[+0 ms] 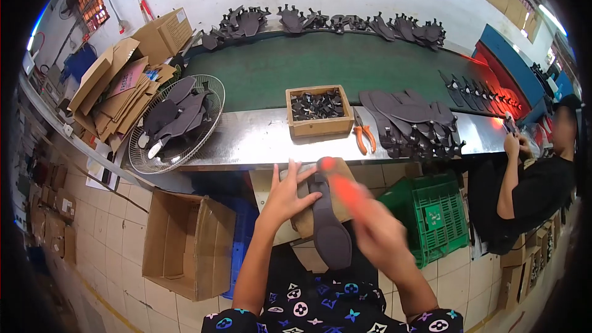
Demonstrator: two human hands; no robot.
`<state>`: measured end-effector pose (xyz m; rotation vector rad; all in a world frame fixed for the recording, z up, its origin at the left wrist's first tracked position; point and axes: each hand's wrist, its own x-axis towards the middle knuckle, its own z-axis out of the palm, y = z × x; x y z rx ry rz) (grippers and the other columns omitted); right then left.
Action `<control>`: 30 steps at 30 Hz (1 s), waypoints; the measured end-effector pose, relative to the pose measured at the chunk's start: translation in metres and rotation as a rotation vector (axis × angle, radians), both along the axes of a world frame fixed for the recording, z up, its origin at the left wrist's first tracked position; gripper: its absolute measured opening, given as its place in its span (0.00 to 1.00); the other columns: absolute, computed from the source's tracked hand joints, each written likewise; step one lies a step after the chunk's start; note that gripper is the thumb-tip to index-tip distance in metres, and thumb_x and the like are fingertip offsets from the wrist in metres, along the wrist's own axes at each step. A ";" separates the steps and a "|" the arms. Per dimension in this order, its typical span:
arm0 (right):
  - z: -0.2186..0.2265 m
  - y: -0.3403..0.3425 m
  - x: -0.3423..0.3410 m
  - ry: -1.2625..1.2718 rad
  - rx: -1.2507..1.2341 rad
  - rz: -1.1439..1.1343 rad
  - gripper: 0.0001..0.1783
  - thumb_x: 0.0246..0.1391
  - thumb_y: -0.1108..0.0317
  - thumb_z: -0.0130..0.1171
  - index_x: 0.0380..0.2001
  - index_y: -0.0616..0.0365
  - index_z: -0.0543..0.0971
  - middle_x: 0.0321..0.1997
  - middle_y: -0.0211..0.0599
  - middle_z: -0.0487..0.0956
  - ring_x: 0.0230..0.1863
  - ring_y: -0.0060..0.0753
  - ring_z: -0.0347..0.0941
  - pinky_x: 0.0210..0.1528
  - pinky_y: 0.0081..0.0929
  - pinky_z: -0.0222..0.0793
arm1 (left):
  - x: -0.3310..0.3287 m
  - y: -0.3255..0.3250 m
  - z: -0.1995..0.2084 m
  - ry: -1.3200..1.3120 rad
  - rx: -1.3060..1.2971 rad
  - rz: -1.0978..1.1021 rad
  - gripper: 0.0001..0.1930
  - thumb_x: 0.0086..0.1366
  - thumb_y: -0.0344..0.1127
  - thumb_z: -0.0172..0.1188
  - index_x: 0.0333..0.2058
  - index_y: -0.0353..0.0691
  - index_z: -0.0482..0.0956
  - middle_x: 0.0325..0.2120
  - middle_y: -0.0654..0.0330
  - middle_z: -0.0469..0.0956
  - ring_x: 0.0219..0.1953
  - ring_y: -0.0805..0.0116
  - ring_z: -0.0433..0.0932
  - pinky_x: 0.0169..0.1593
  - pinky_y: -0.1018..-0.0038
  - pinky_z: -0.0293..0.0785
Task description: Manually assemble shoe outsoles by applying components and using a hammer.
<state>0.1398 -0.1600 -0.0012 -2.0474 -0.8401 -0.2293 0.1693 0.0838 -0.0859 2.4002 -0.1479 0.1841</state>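
Note:
My right hand [383, 237] is closed round the red handle of a hammer [348, 194], smeared by motion. The hammer's head is over the upper end of a dark grey shoe sole [333, 240], and I cannot tell whether it touches. The sole lies lengthwise on a wooden block [302, 225], its wide rounded end toward me. My left hand [287, 197] is open beside it, fingers spread, with the thumb at the sole's edge. On the metal ledge ahead are a wooden box [320, 128] of small black parts, orange-handled pliers [365, 139] and a pile of grey soles [407, 111].
A green conveyor belt [259, 65] runs behind the ledge, with more soles along its far side. At left are a wire basket [213, 126] of soles and flattened cardboard [117, 105]. A cardboard box [185, 240] and green crate [431, 216] flank me. A person [536, 185] works at right.

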 end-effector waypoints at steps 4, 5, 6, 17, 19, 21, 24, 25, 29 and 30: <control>0.020 0.005 0.021 -0.033 0.016 0.019 0.28 0.56 0.82 0.58 0.61 0.64 0.69 0.35 0.50 0.78 0.32 0.46 0.76 0.36 0.34 0.73 | -0.001 0.008 -0.010 0.036 0.044 -0.016 0.50 0.59 0.58 0.64 0.70 0.37 0.52 0.62 0.58 0.71 0.70 0.55 0.59 0.71 0.42 0.23; 0.040 0.000 0.006 -0.085 -0.006 -0.013 0.26 0.56 0.82 0.58 0.60 0.65 0.71 0.36 0.50 0.78 0.32 0.44 0.76 0.37 0.32 0.74 | -0.007 0.007 -0.008 0.050 0.042 -0.021 0.50 0.59 0.58 0.64 0.70 0.37 0.52 0.62 0.58 0.71 0.70 0.55 0.59 0.71 0.42 0.23; 0.050 -0.014 -0.001 -0.224 0.068 0.019 0.25 0.55 0.83 0.58 0.58 0.66 0.73 0.37 0.49 0.79 0.33 0.44 0.77 0.38 0.32 0.75 | -0.006 0.006 -0.001 0.053 0.008 -0.020 0.48 0.58 0.58 0.65 0.70 0.39 0.54 0.62 0.58 0.71 0.69 0.56 0.60 0.71 0.42 0.23; 0.026 -0.001 0.017 -0.008 0.001 0.003 0.30 0.58 0.78 0.58 0.64 0.57 0.69 0.30 0.48 0.75 0.27 0.48 0.73 0.34 0.31 0.71 | -0.002 -0.002 -0.002 -0.304 0.037 -0.083 0.15 0.58 0.42 0.66 0.43 0.44 0.85 0.49 0.62 0.81 0.59 0.55 0.74 0.66 0.42 0.49; 0.023 0.000 0.026 -0.076 -0.020 -0.005 0.31 0.57 0.77 0.60 0.65 0.56 0.68 0.30 0.47 0.75 0.27 0.47 0.73 0.32 0.34 0.71 | -0.024 -0.012 0.000 -0.377 -0.178 -0.250 0.09 0.59 0.34 0.64 0.36 0.35 0.82 0.38 0.53 0.82 0.41 0.56 0.78 0.47 0.67 0.72; 0.006 0.003 0.047 -0.155 -0.085 0.017 0.31 0.57 0.75 0.61 0.65 0.55 0.69 0.31 0.45 0.75 0.27 0.47 0.74 0.32 0.36 0.72 | -0.060 -0.033 0.040 -0.084 -0.448 -0.236 0.09 0.60 0.31 0.63 0.35 0.32 0.81 0.30 0.54 0.76 0.35 0.60 0.76 0.37 0.74 0.69; -0.033 0.005 0.066 -0.279 -0.386 0.124 0.30 0.54 0.73 0.60 0.62 0.49 0.72 0.36 0.41 0.79 0.30 0.44 0.77 0.32 0.38 0.71 | -0.101 -0.045 0.085 0.226 -0.657 -0.399 0.10 0.63 0.32 0.59 0.39 0.31 0.81 0.25 0.60 0.68 0.30 0.68 0.70 0.33 0.73 0.63; -0.043 0.004 0.072 -0.264 -0.514 0.186 0.30 0.53 0.74 0.60 0.61 0.48 0.73 0.40 0.41 0.80 0.33 0.44 0.77 0.36 0.37 0.71 | -0.112 -0.049 0.087 0.295 -0.797 -0.420 0.11 0.64 0.32 0.57 0.39 0.32 0.82 0.26 0.60 0.68 0.31 0.69 0.69 0.35 0.72 0.63; -0.042 0.013 0.059 -0.471 -0.598 0.132 0.24 0.54 0.76 0.57 0.55 0.51 0.77 0.58 0.43 0.77 0.55 0.41 0.76 0.57 0.37 0.65 | -0.140 -0.054 0.102 0.473 -0.910 -0.423 0.11 0.65 0.33 0.56 0.38 0.32 0.82 0.27 0.60 0.68 0.34 0.69 0.70 0.40 0.73 0.64; -0.038 0.019 0.049 -0.404 -0.497 0.147 0.22 0.55 0.74 0.58 0.54 0.53 0.78 0.58 0.44 0.77 0.58 0.41 0.74 0.59 0.38 0.64 | -0.141 -0.054 0.103 0.460 -0.914 -0.424 0.11 0.66 0.33 0.56 0.38 0.32 0.82 0.27 0.60 0.68 0.35 0.68 0.70 0.41 0.74 0.64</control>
